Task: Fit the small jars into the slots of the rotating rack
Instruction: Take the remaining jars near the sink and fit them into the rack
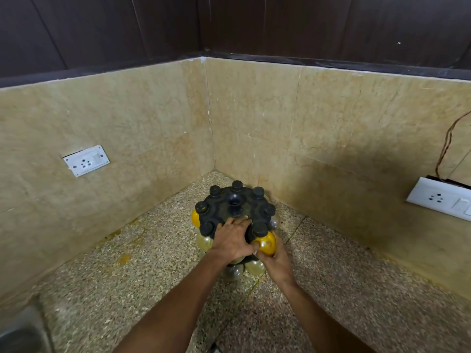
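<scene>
Down in the corner of a speckled stone counter (pixel 127 289), where two beige stone walls meet, stands a black rack (pixel 225 207) with a round top plate and a short knob (pixel 235 201) rising from its middle. Small jars with black lids sit in slots around the rim of the plate; their lids stand up above it. One jar on the left side (pixel 195 218) shows yellow contents below the plate, and a pale jar (pixel 204 242) hangs just under it. More pale or clear jars (pixel 254 266) show on a lower tier beneath the hands.

The left hand (pixel 233 238) lies flat on the near part of the top plate, fingers spread and pressed down on it, gripping nothing. The right hand (pixel 275 261) is curled around a jar of yellow contents (pixel 266 243) at the near right edge of the rack, fingers wrapped under and behind it, thumb on its near side. That jar's black lid (pixel 259 228) stands at the level of the plate, right by the rim; whether it is fully seated in its slot is hard to tell from this angle.

A white socket plate (pixel 86 160) is set in the left wall, and another socket plate (pixel 441 198) in the right wall, with a brown wire (pixel 444 146) running up from behind it. A metal sink edge (pixel 20 332) shows at the bottom left.
</scene>
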